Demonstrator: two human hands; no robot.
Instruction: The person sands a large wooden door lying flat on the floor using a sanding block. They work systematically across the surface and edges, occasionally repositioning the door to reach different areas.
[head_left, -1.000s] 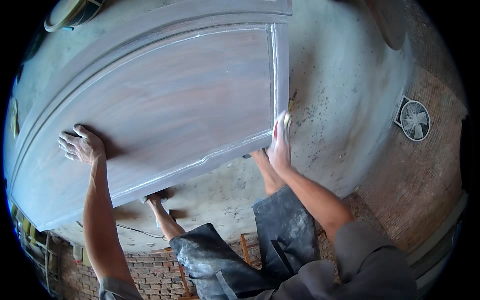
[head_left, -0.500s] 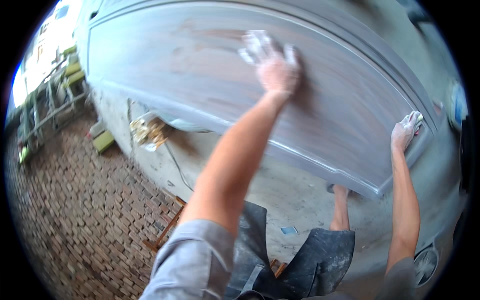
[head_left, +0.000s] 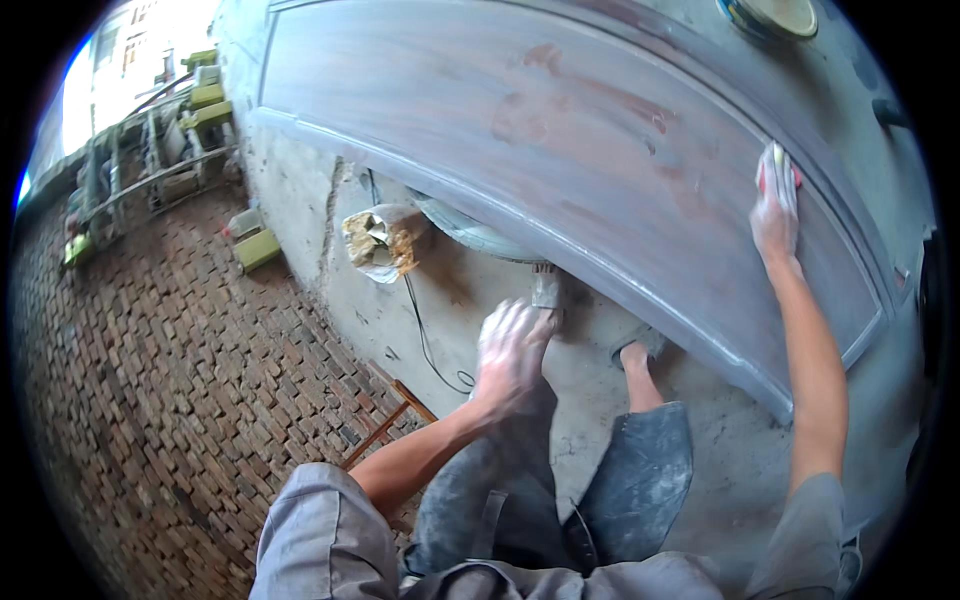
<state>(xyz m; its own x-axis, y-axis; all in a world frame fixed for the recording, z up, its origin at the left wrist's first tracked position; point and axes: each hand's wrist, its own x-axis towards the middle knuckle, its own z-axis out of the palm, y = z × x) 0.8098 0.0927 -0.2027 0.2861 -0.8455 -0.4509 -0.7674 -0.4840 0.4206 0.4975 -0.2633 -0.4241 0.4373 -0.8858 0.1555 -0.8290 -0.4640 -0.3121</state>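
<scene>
A large grey panel (head_left: 420, 110) with a raised moulded border and reddish-brown patches slants across the upper part of the view. My right hand (head_left: 776, 215), white with dust, lies on it near the far border. Its fingers press on a small pink-red pad (head_left: 797, 175), mostly hidden beneath them; a bit of yellow shows at the fingertips. My left hand (head_left: 508, 350), also dusty and somewhat blurred, is off the panel above my left knee. Its fingers are loosely apart, and no object shows in them.
Below the panel's near edge are an open bag (head_left: 385, 243) with yellowish contents, a dark cable (head_left: 425, 335) and a pale rounded object (head_left: 480, 235). A wooden stool frame (head_left: 385, 425) stands on the brick paving (head_left: 190, 390). A bucket (head_left: 780, 18) is beyond the panel.
My left hand has left the panel's surface and come back toward my knee. The right hand has shifted from the panel's right end farther along the far border. The view has turned slightly.
</scene>
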